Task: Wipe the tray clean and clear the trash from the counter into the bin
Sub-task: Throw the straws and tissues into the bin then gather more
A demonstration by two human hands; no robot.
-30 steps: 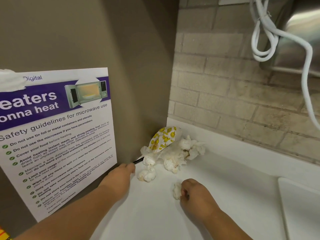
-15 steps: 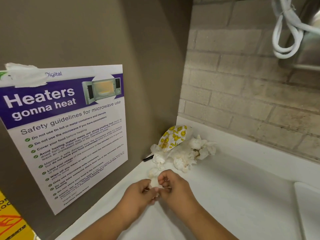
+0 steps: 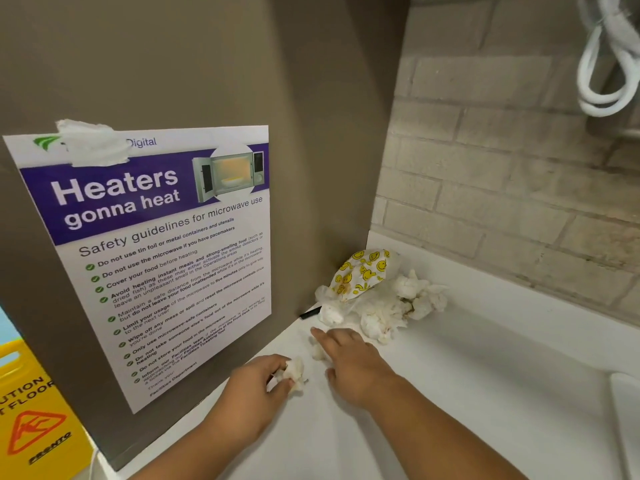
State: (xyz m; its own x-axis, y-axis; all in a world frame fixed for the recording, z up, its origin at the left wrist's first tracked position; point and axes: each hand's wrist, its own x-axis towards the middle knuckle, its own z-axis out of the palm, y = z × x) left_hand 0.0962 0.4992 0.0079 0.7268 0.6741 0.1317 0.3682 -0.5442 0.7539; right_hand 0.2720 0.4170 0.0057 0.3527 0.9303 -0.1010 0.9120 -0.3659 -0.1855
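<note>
A heap of crumpled white tissues (image 3: 391,311) lies in the back corner of the white counter (image 3: 485,393), with a wrapper printed with yellow smiley faces (image 3: 362,271) on top. My left hand (image 3: 256,386) grips a crumpled tissue wad (image 3: 294,374) near the side panel. My right hand (image 3: 349,358) reaches toward the heap with fingers stretched out over a small tissue scrap (image 3: 317,351) on the counter. A short black object (image 3: 310,312) lies against the panel beside the heap.
A brown side panel (image 3: 311,133) with a microwave safety poster (image 3: 156,254) bounds the counter on the left. A brick wall (image 3: 502,202) is behind. White cable loops (image 3: 606,81) hang at the top right. A yellow wet-floor sign (image 3: 31,420) stands lower left. A white tray edge (image 3: 627,410) shows at right.
My hands, together over one tissue wad half a second ago, have parted. The left hand keeps the wad and the right hand has moved forward toward the heap.
</note>
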